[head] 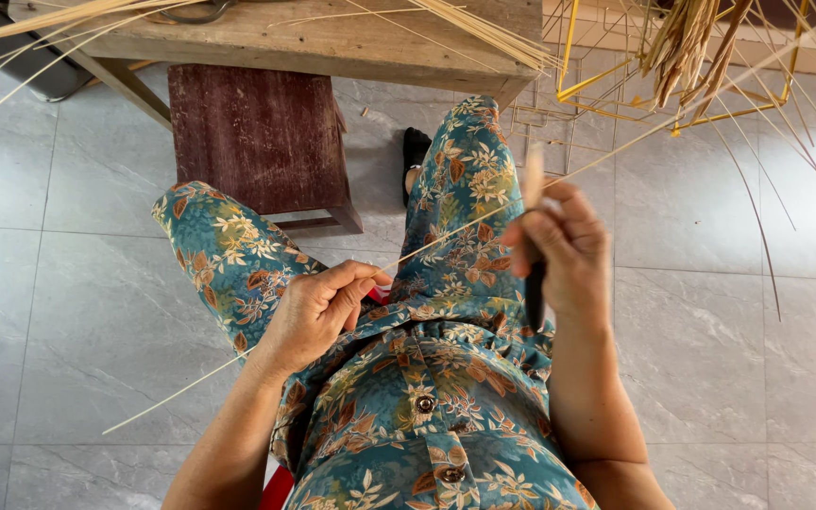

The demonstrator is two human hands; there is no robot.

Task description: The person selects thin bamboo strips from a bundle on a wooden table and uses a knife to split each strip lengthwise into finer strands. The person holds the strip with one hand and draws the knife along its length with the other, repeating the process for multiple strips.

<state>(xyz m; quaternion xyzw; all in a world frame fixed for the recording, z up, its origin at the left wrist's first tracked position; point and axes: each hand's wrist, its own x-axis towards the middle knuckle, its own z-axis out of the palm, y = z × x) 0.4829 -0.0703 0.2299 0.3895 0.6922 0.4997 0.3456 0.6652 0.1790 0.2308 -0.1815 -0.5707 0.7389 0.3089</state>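
A long thin pale bamboo strip (455,229) runs from lower left to upper right across my lap. My left hand (318,312) pinches the strip above my left thigh, fingers closed on it. My right hand (564,250) is shut on a knife with a dark handle (535,293), its pale blade (533,175) pointing up and meeting the strip near my right knee. I sit in floral teal clothes (446,378).
A dark red wooden stool (257,137) stands under a wooden bench (332,42) ahead. Bundled bamboo strips (687,47) hang over a yellow wire frame (578,80) at upper right. A sandalled foot (415,156) rests on the grey tiled floor (68,302).
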